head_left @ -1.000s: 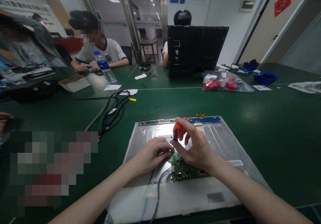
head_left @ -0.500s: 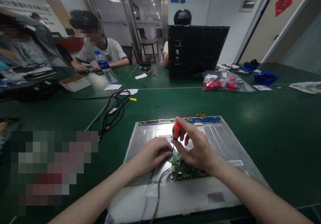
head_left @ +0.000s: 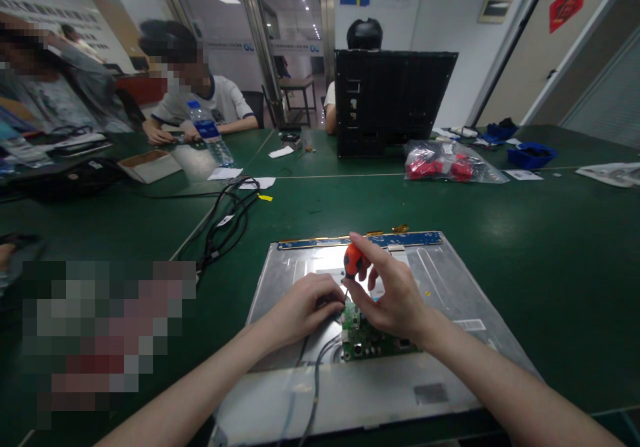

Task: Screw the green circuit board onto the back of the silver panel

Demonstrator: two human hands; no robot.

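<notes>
An orange and black screwdriver point(head_left: 353, 260) stands nearly upright in my right hand point(head_left: 393, 290), its shaft pointing down at the corner of a green circuit board point(head_left: 363, 340). My left hand point(head_left: 310, 307) is closed at that same corner, close to the screwdriver's tip; what its fingers pinch, if anything, is hidden. The board sits on the metal back of a flat display panel point(head_left: 450, 300), partly covered by my right hand. A dark cable point(head_left: 316, 393) runs from the board's left side toward me. Along the panel's far edge lies a blue strip board point(head_left: 420, 239).
Coiled black cables point(head_left: 225, 220) lie left of the panel. Farther back stand a water bottle point(head_left: 213, 137), a black monitor point(head_left: 393, 103), a clear bag with red items point(head_left: 450, 163) and a blue tray point(head_left: 531, 155). Other people sit across the green table point(head_left: 560, 267).
Both my hands and the screwdriver hold almost the same position. At the far left, a person has shifted slightly.
</notes>
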